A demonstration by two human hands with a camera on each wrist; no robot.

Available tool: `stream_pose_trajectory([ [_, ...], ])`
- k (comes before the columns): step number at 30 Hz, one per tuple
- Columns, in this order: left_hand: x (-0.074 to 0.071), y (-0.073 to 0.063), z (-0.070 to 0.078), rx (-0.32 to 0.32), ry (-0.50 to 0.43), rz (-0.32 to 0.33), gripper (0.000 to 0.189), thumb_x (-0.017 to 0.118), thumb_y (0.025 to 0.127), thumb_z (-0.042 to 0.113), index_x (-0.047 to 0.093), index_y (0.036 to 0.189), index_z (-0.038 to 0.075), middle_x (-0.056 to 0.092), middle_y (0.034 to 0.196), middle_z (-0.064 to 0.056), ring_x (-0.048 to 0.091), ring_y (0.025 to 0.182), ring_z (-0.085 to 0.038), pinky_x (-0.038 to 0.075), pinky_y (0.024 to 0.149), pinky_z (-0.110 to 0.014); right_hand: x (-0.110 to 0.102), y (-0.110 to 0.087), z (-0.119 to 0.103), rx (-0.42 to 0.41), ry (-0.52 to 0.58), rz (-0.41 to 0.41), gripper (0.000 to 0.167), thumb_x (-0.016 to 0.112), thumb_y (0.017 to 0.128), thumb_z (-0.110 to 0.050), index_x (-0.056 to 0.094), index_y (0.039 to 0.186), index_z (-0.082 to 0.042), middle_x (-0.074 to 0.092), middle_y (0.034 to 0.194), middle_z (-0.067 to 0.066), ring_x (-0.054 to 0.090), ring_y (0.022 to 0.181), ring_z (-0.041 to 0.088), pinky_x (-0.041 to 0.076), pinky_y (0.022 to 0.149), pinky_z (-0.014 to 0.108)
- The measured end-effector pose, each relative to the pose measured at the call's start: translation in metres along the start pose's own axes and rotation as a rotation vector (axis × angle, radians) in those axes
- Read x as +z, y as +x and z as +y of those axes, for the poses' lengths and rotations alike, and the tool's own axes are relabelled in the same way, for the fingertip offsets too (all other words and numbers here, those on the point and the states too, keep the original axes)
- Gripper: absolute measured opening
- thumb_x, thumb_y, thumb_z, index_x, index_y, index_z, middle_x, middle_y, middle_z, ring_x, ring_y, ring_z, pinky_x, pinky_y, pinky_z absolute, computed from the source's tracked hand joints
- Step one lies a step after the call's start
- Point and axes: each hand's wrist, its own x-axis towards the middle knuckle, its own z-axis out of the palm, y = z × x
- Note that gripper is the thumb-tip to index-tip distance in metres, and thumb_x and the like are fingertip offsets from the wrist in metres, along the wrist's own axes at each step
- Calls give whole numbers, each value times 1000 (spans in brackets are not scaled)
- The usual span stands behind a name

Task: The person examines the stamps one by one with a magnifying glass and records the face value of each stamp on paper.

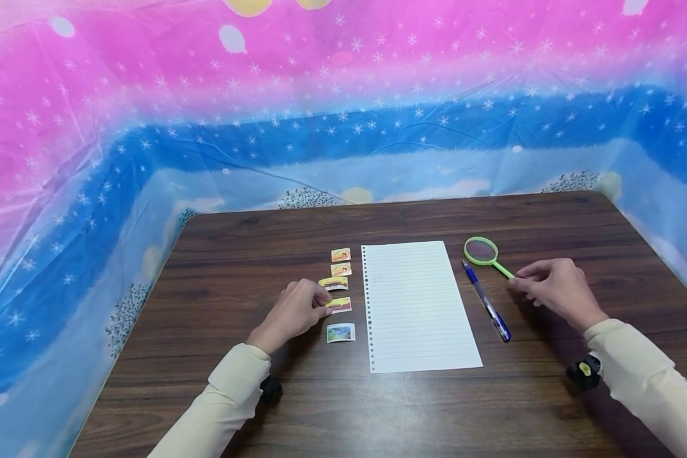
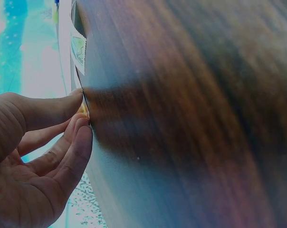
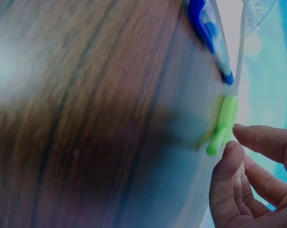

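My left hand (image 1: 292, 313) pinches a yellow and red stamp (image 1: 340, 305) by its edges, thumb on one side and fingertips on the other, low over the table. Another yellow and red stamp (image 1: 334, 284) lies just beyond the fingers. Two orange stamps (image 1: 340, 255) continue the column farther away, while a blue-green landscape stamp (image 1: 341, 333) lies nearest me. On the right, my right hand (image 1: 562, 287) holds the handle end of a green magnifying glass (image 1: 497, 265) between thumb and index finger. Its round lens points away to the left. The handle (image 3: 224, 126) also shows in the right wrist view.
A lined, punched sheet of paper (image 1: 418, 305) lies between the hands, with faint writing near its upper left. Between the paper and the right hand lies a blue pen (image 1: 485, 299). The wooden table (image 1: 423, 413) meets a patterned cloth (image 1: 343, 133) behind it.
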Motion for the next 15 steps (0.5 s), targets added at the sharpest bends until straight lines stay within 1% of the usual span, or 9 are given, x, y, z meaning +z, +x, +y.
stream_pose_trajectory([
  [5,0,0,0,-1,-2,4,10,78,89,5,79,98,7,72,89,-2,64,79,-13,57,78,-38,0,2,5,18,-1,-4,32,74,95,-21,72,106,9,74,81,13,68,64,21,57,54,32],
  [15,1,0,0,3,7,-3,9,79,89,7,80,98,8,71,88,-1,62,77,-12,56,76,-36,5,6,11,69,-20,-20,37,75,94,-24,71,108,10,71,76,8,65,63,19,54,53,32],
])
